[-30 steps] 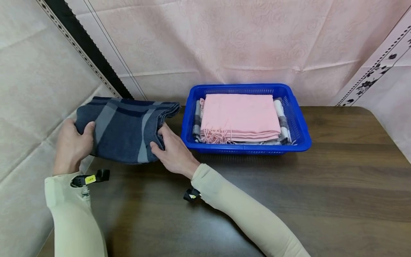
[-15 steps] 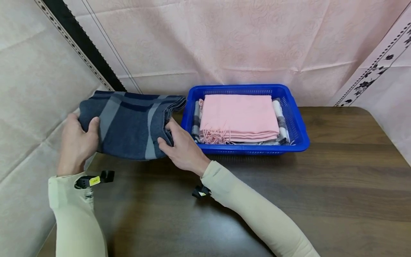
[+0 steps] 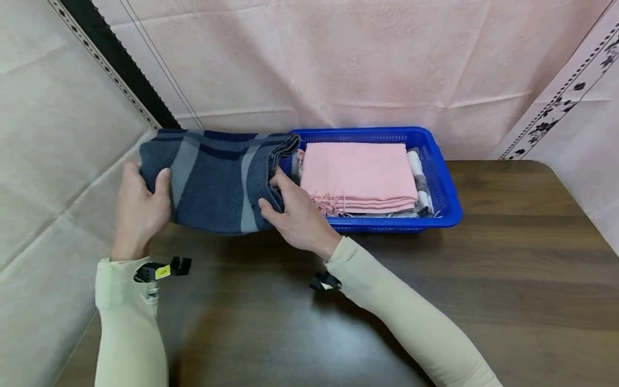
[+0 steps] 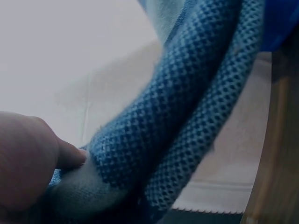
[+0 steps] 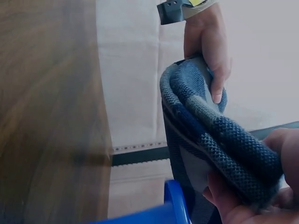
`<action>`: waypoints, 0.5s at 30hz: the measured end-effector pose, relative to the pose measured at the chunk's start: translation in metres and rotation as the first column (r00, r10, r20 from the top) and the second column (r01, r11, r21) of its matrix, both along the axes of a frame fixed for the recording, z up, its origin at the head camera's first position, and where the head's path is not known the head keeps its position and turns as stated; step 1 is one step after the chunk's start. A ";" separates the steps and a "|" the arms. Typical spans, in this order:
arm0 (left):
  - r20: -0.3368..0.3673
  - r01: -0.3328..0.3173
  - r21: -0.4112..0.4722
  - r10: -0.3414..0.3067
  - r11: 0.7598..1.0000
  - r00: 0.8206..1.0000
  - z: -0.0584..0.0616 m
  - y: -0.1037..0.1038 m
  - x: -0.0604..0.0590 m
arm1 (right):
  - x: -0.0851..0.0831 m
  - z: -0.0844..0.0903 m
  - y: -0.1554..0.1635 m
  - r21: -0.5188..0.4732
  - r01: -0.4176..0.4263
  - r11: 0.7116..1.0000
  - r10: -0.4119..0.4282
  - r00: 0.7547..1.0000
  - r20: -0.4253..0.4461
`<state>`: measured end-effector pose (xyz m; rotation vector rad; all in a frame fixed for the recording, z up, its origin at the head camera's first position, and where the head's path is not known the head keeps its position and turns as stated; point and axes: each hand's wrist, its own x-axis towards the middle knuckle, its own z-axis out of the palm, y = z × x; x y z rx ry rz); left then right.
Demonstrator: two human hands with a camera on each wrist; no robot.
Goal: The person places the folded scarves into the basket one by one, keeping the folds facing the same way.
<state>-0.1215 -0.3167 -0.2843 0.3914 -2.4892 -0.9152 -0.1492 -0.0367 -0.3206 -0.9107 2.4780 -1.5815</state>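
A folded dark blue and grey plaid scarf [image 3: 217,180] is held in the air above the left end of the wooden table [image 3: 435,301]. My left hand [image 3: 140,207] grips its left edge, thumb on top. My right hand [image 3: 295,215] pinches its right edge, just in front of the blue basket [image 3: 447,188]. The basket holds a folded pink fringed scarf [image 3: 360,174] on top of a grey checked one. In the left wrist view the scarf's knit [image 4: 187,121] fills the frame beside my thumb [image 4: 32,158]. In the right wrist view both hands grip the scarf [image 5: 210,135] above the basket rim [image 5: 173,205].
Pink patterned cloth [image 3: 338,64] hangs behind the table and along the left side. A black strip [image 3: 116,59] runs diagonally down the left wall. The brown tabletop stretches from the basket to the near and right edges.
Both hands have carried the plaid scarf to the right and slightly up. Its right edge now overlaps the basket's left rim.
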 end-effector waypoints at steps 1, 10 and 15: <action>-0.006 0.009 0.007 -0.009 1.000 1.000 -0.001 0.004 -0.002 | 0.000 0.000 0.003 0.005 0.010 1.000 -0.010 1.000 0.000; -0.070 0.077 0.022 -0.075 0.997 0.995 -0.002 0.033 -0.012 | -0.003 0.002 0.032 -0.033 0.044 0.999 -0.044 0.999 -0.022; -0.094 0.152 0.033 -0.148 0.988 0.984 0.003 0.047 -0.017 | -0.006 0.006 0.053 -0.078 0.056 0.995 -0.058 0.998 -0.034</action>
